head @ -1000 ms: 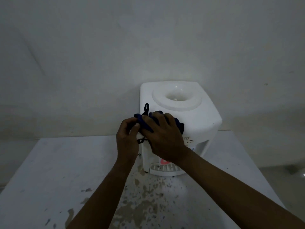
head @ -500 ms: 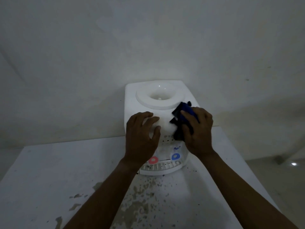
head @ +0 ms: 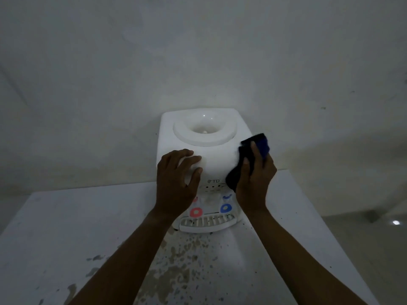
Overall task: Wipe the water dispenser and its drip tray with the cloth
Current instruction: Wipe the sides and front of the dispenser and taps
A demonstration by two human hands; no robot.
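Note:
A white tabletop water dispenser (head: 217,160) stands against the wall, with a round bottle well on top and red and blue tap marks on its front. Its slotted drip tray (head: 207,222) juts out at the base. My left hand (head: 177,180) rests on the dispenser's front left shoulder, fingers spread over the curve. My right hand (head: 256,178) holds a dark blue cloth (head: 248,159) against the dispenser's right side; the cloth sticks out above and below my fingers.
The dispenser sits on a white table (head: 66,238) with worn, flaking patches and dark specks in front of the tray. A plain wall (head: 198,51) rises right behind it. The table's right edge drops to a floor with a bright spot (head: 395,222).
My right hand has slid the cloth from the top front corner further onto the right side. My left hand let go of the cloth a second ago and now steadies the dispenser's left front.

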